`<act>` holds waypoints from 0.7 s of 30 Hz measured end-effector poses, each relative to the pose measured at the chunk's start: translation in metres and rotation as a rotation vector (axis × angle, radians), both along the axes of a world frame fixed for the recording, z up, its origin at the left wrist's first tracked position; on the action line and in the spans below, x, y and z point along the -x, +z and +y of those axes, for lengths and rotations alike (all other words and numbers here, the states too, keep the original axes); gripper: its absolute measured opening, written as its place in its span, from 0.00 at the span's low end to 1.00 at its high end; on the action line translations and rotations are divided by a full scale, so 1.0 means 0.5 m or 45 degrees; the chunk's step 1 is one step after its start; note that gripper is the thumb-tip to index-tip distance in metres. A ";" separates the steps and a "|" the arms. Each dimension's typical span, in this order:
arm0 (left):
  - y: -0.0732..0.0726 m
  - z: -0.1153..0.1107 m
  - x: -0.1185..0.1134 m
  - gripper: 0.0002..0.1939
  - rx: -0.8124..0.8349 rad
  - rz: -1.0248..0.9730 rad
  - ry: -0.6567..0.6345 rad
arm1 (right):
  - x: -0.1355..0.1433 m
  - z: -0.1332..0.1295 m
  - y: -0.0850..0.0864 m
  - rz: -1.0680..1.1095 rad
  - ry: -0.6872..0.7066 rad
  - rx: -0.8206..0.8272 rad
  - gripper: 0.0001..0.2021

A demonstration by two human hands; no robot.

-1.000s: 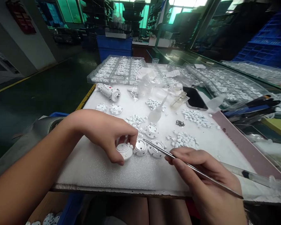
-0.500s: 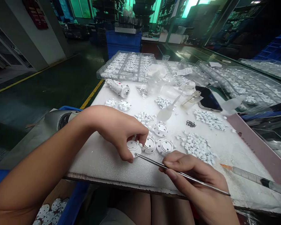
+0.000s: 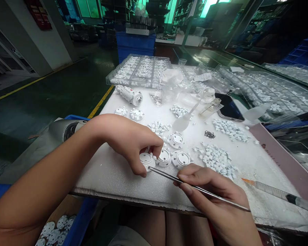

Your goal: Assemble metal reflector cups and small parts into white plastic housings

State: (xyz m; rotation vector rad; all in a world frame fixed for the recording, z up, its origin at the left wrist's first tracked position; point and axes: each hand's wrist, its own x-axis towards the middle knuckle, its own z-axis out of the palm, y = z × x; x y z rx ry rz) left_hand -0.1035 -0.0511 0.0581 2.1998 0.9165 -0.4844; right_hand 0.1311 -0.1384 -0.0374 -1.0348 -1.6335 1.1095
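My left hand grips a round white plastic piece by its edge, thumb in front and fingers behind, at the front of the white work surface. Between the thumb and fingers of my right hand is a pair of metal tweezers. Their tips meet the near rim of the round piece; whether a tiny part sits between them is too small to tell. Just right of the held piece stand similar round pieces, among them one, one and one with dark spots.
Small white parts lie in piles to the right, beside dark tiny bits. A syringe with an orange tip rests at the right. Behind are a dropper, a phone, and a clear compartment tray. A pink box borders the right.
Both hands stay almost in place. The tweezers' tips have shifted very slightly at the rim of the round piece.
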 end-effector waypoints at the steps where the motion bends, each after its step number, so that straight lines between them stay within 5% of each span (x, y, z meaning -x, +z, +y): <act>1: 0.000 0.000 0.000 0.22 0.000 0.001 0.000 | -0.001 0.000 -0.002 -0.003 0.001 0.002 0.03; 21: -0.002 0.001 0.001 0.22 0.001 0.008 0.008 | -0.004 -0.004 -0.003 0.054 0.038 0.035 0.04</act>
